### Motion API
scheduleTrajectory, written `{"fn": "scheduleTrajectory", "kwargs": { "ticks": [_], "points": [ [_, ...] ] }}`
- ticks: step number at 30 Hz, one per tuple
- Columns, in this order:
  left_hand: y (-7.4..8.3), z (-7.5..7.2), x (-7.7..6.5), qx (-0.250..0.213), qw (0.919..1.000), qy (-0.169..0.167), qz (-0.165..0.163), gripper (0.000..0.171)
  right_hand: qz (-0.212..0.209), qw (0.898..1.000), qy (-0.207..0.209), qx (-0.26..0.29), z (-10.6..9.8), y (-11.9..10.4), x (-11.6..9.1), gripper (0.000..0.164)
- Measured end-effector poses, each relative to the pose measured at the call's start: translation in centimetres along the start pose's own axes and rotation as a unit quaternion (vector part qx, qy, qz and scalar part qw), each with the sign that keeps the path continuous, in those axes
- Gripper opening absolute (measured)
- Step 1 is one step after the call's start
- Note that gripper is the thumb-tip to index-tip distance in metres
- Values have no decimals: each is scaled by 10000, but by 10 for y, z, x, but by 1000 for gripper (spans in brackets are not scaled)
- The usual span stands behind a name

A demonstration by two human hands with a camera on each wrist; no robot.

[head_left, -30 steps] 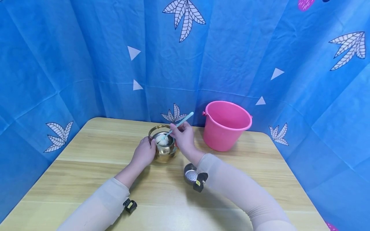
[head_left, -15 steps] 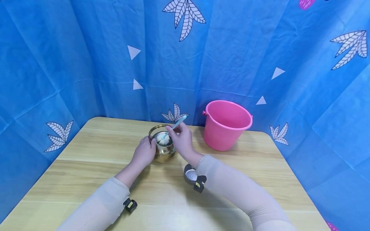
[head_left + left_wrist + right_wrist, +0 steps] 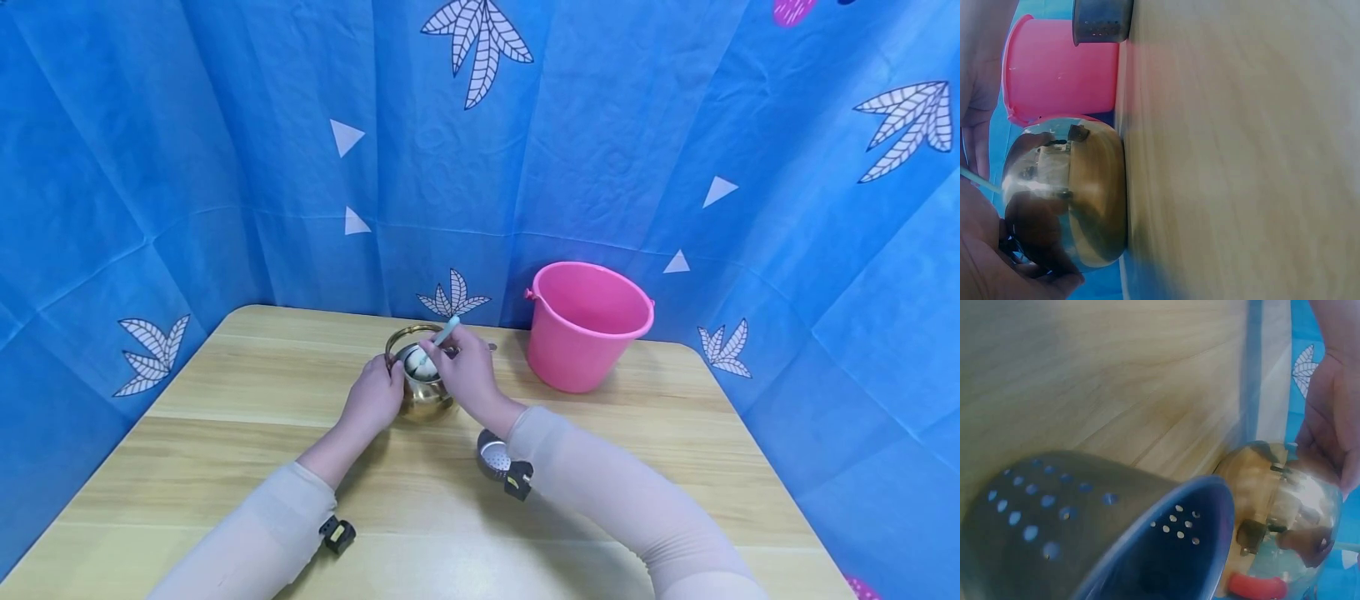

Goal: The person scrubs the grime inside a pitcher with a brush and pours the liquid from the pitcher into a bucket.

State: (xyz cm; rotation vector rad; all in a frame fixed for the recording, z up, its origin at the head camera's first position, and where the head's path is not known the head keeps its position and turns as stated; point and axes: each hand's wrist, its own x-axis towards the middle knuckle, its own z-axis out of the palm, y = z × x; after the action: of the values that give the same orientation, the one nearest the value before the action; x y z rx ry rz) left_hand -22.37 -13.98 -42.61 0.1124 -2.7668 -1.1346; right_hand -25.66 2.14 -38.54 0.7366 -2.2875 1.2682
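A shiny gold teapot (image 3: 426, 406) with a raised hoop handle stands on the table, its round opening facing up. My left hand (image 3: 375, 393) grips its left side, near the base of the handle. In my right hand (image 3: 470, 371) is a slim light blue long-handled brush (image 3: 447, 330), pinched between thumb and fingers and slanting into the opening. Something white and rounded, like the brush's head, shows inside the teapot. Under my right forearm a perforated metal strainer (image 3: 494, 457) lies on its side; the right wrist view shows its open end beside the teapot.
A pink bucket (image 3: 573, 358) stands at the back right of the wooden table (image 3: 247, 392), close behind my right hand. Blue patterned curtains (image 3: 450, 192) hang along the back and sides of the table.
My right hand has shifted slightly left and down toward the teapot, and the brush handle has come lower and further left with it. My left hand and the teapot stay in place.
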Motion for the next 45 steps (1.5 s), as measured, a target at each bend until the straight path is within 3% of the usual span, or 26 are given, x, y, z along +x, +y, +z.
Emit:
{"fn": "scheduleTrajectory", "kwargs": {
  "ticks": [13,22,31,45],
  "points": [
    [-1,0,1,-9,10000,-7,-42,51,-894,9950,-344,-279,1,0,-1,22],
    [-1,0,0,-24,10000,-25,-69,52,-1255,9903,-392,-454,1,1,-1,22],
    [-1,0,0,8,10000,-21,4,51,-1543,9818,-743,-817,0,-3,0,17],
    [-1,-1,0,-14,9999,-139,81,55,-1986,9707,-822,-1072,1,-7,2,32]
  ]
}}
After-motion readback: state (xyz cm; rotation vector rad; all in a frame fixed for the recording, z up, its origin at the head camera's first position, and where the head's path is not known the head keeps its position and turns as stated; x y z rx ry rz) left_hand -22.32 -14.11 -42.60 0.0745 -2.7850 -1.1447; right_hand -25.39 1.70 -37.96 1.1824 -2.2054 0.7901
